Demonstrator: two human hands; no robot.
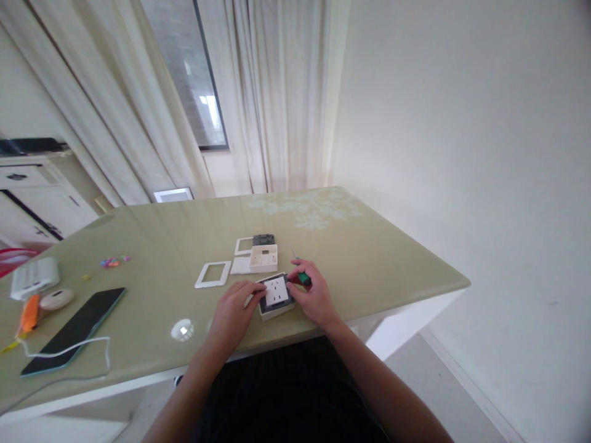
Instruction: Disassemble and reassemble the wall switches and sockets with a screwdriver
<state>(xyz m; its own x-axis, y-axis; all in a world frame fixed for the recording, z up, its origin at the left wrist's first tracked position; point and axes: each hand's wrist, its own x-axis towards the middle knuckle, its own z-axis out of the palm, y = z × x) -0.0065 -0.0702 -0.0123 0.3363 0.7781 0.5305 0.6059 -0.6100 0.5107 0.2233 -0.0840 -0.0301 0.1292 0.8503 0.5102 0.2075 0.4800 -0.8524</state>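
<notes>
A white wall socket point(277, 292) with a dark frame sits on a white mounting box point(277, 312) near the table's front edge. My left hand point(234, 307) pinches its left side between thumb and fingers. At its right side, my right hand point(314, 295) touches the frame with its fingertips while holding a screwdriver with a green and black handle point(304, 279), its thin shaft pointing away from me. Just beyond lie a second white box point(264, 258), open side up, a dark socket insert point(263, 240) and white cover frames point(213, 274).
The table point(369, 264) meets a wall on the right. To the left are a black phone point(74, 332) with a white cable across it, a white power strip point(34, 278), an orange object point(29, 314), a round pale case point(57, 299) and small colourful bits point(114, 262).
</notes>
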